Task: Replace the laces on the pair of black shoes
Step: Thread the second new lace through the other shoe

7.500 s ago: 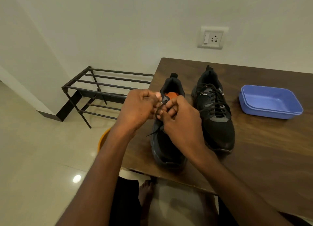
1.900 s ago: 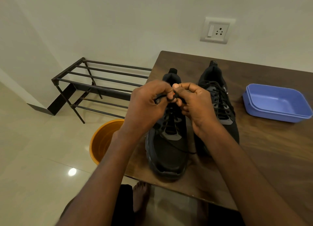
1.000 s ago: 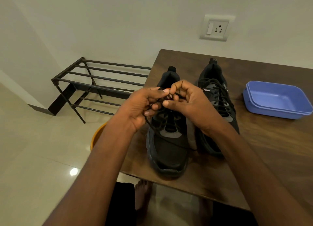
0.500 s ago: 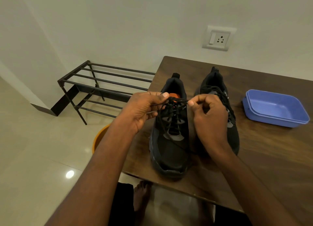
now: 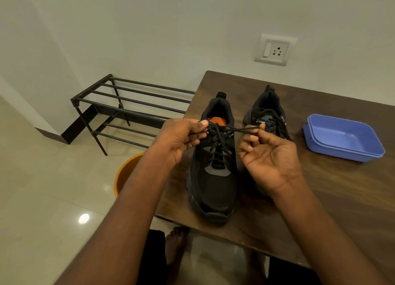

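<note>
Both hands pull the lace tight over the near shoe.
Left hand (image 5: 181, 137) and right hand (image 5: 269, 154) each pinch the lace (image 5: 235, 129); the soft, light cord spans taut between fingertips, shoe (image 5: 213, 177) below.

Dim, even indoor light. A small bright glare spot shines on the glossy floor (image 5: 84, 218) at near left. Wide-angle bending shows at the edges; focus is fairly sharp.

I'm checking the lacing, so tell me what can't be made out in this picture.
Head view only:
- Lace ends: hidden inside left hand and right hand pinches.
- Far shoe: front hidden behind the right hand.
- Orange tub: mostly hidden by the left arm and table.
</note>
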